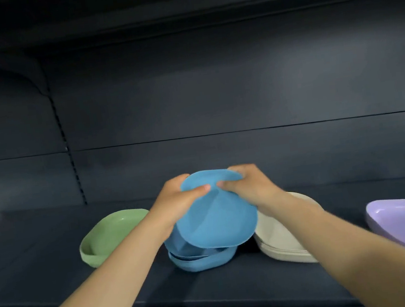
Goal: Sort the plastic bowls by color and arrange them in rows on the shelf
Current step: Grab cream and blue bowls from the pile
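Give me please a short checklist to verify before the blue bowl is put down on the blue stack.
1. Both hands, left and right, grip the held blue bowl: ok.
2. Blue stack lies directly under it: ok.
3. Bowl is level for nesting: not ok, it is tilted, underside toward the camera.
4. Green bowl and cream stack stand apart from the blue stack: ok.
5. Blue stack is neatly aligned: cannot tell, partly hidden.

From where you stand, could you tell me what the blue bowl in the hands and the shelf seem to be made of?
The blue bowl, held by the left hand and the right hand, looks like matte plastic: thin wall, even colour, no glare. The shelf looks like dark painted metal, judging by its smooth flat surface with a soft sheen, though that is less certain.
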